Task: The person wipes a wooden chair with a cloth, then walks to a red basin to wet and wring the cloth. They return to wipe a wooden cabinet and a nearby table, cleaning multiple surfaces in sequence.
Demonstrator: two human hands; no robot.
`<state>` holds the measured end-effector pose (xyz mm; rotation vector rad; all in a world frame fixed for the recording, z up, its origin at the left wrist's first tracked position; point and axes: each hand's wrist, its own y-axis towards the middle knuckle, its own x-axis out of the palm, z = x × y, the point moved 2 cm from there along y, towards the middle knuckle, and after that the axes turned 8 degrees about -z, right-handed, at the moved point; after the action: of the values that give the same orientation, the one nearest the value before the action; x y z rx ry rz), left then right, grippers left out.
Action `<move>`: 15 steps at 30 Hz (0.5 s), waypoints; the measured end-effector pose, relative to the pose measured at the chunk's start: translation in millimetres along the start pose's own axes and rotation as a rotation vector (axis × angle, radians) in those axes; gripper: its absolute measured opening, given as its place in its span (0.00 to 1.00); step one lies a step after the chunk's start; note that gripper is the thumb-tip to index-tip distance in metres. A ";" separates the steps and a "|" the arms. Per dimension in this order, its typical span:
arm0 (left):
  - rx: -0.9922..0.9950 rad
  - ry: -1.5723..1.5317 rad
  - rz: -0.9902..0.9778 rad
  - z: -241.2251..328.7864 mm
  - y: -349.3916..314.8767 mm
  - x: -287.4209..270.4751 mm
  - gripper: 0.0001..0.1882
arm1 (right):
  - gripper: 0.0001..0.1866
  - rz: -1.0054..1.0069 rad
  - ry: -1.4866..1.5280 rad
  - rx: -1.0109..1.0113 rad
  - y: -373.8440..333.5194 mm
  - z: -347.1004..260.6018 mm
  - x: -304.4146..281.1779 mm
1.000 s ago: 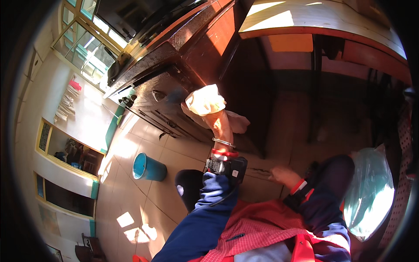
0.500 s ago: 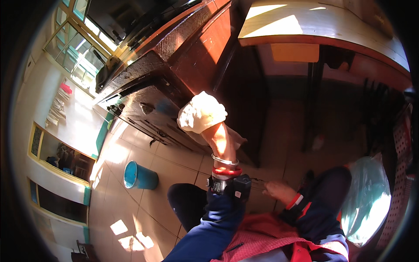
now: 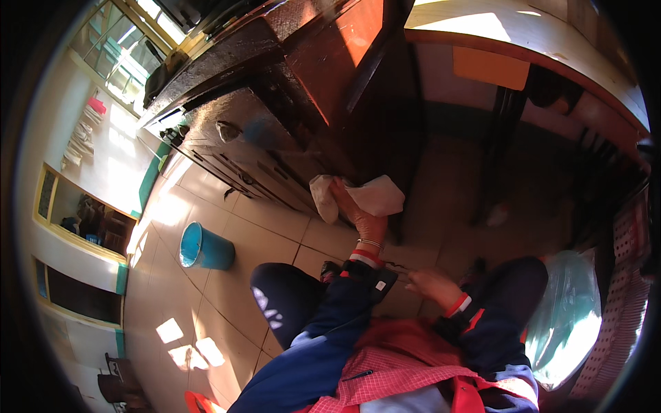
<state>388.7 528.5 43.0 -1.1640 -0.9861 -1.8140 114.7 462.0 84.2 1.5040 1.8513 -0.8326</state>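
My left hand (image 3: pixel 359 219) grips a crumpled white cloth (image 3: pixel 383 195). Part of the cloth bunches on the far side of the fingers and part hangs to their right. Cloth and hand are by the lower front corner of a dark wooden cabinet (image 3: pixel 265 131); whether they touch it is hard to tell. My right hand (image 3: pixel 435 286) rests low between my knees, its fingers curled together. A thin dark cord (image 3: pixel 396 266) runs from near my left wrist toward those fingertips, and what they hold is too small to make out.
On the tiled floor to the left stands a blue bucket (image 3: pixel 208 246). A wooden table (image 3: pixel 509 45) is at the far right, with dark chairs under it. Beside my right knee sits a pale green plastic bag (image 3: pixel 566 320). Something orange-red (image 3: pixel 202 402) shows at the lower left edge.
My left hand has moved down and slightly right with the cloth, from the cabinet's upper edge to its lower corner. The view has shifted a little. My right hand stays nearly in place.
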 end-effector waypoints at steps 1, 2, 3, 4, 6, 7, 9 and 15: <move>-0.011 0.036 0.024 -3.8 -8.1 -4.0 0.25 | 0.15 0.016 0.020 0.001 0.9 0.2 -2.2; -0.015 0.085 0.044 -6.9 -14.6 -6.6 0.25 | 0.16 0.031 0.038 -0.001 2.1 0.9 -4.6; -0.022 0.164 0.056 -9.5 -20.5 -8.3 0.25 | 0.16 -0.066 0.000 0.047 4.4 2.6 -4.7; -0.029 0.276 0.059 -11.3 -25.8 -9.4 0.25 | 0.16 -0.162 -0.041 0.093 7.5 4.3 -4.7; -0.016 0.646 0.053 -8.3 -32.6 -9.4 0.25 | 0.17 -0.252 -0.072 0.126 11.8 6.2 -6.2; 0.009 0.913 0.027 -4.5 -33.6 -7.1 0.25 | 0.17 -0.247 -0.059 0.116 13.0 6.2 -7.6; 0.113 1.469 -0.032 11.1 -34.0 3.0 0.25 | 0.17 -0.263 -0.041 0.118 13.1 6.0 -9.0; 0.318 1.436 0.137 102.1 -16.3 74.9 0.23 | 0.18 -0.297 -0.004 0.120 4.5 3.5 -12.6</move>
<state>387.9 612.4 139.1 0.3608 -0.2576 -1.6939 121.6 452.5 91.4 1.3125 2.0854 -1.1002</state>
